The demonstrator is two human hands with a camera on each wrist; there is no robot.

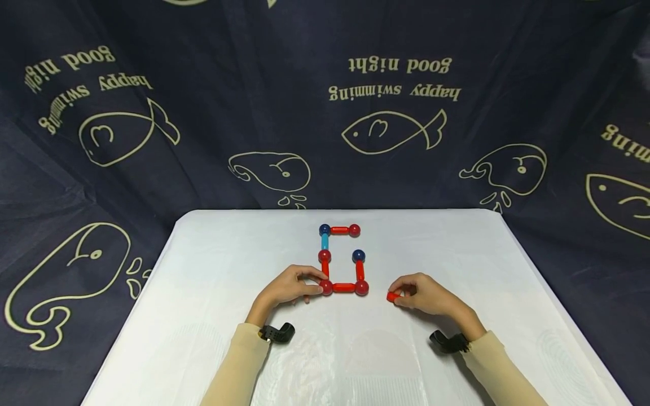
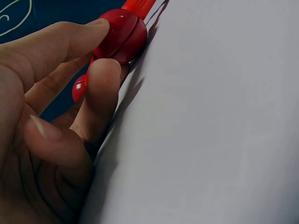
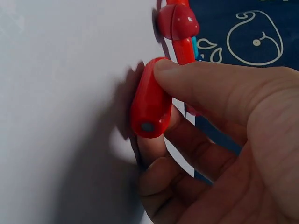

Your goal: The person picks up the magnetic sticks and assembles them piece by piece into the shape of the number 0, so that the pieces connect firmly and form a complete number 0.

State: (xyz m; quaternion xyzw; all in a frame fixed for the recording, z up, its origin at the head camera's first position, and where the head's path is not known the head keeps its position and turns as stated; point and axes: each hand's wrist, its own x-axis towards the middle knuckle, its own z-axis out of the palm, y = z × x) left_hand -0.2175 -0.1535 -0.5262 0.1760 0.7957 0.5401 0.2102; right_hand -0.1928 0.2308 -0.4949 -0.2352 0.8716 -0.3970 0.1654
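A flat figure of joined balls and rods lies on the white table. My left hand point(image 1: 294, 285) pinches the red ball point(image 2: 122, 36) at its lower left corner between thumb and fingers. Right of this ball runs a red rod point(image 1: 343, 287) to another red ball point(image 1: 361, 287). From there a red rod point(image 1: 360, 270) leads up to a dark blue ball point(image 1: 358, 256). My right hand point(image 1: 426, 294), apart from the figure on its right, pinches a loose red rod point(image 3: 152, 100) between thumb and fingers. A grey spot shows in the rod's near end.
The figure's left side continues up through a red ball point(image 1: 324, 255) and a light blue rod point(image 1: 325, 242) to a dark blue ball point(image 1: 325, 229). A red rod and red ball point(image 1: 354, 230) extend right from it. Behind the table point(image 1: 228, 248) hangs a dark patterned cloth point(image 1: 315, 124).
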